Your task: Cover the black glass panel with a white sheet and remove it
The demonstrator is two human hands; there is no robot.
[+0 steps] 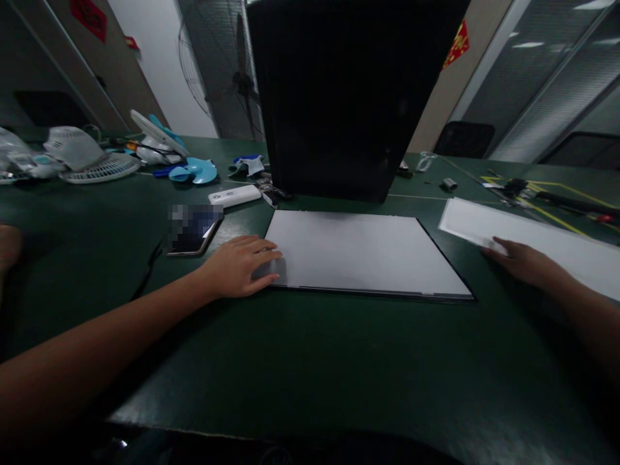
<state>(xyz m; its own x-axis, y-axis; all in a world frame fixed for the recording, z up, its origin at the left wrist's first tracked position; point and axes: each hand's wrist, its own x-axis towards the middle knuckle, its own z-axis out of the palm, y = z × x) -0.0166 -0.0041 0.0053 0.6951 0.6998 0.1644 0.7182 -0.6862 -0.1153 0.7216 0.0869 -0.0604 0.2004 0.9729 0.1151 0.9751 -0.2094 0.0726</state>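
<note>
A flat panel (358,252) with a whitish face and thin black edges lies on the table in front of me. My left hand (245,266) rests at its left edge, palm down, fingers apart and fingertips over the white surface. To the right, my right hand (520,259) pinches the near edge of a stiff white sheet (547,240) between thumb and fingers. That sheet sits apart from the panel, and its right end runs out of view. Behind the panel a large black screen-like board (353,97) stands upright, leaning slightly.
Left of the panel are a phone (194,232) and a white stick-like device (235,196). Farther left lie fan parts, including a white grille (104,169) and blue blades (194,170). Another person's hand (8,245) shows at the left edge. A small metal cylinder (449,185) stands back right.
</note>
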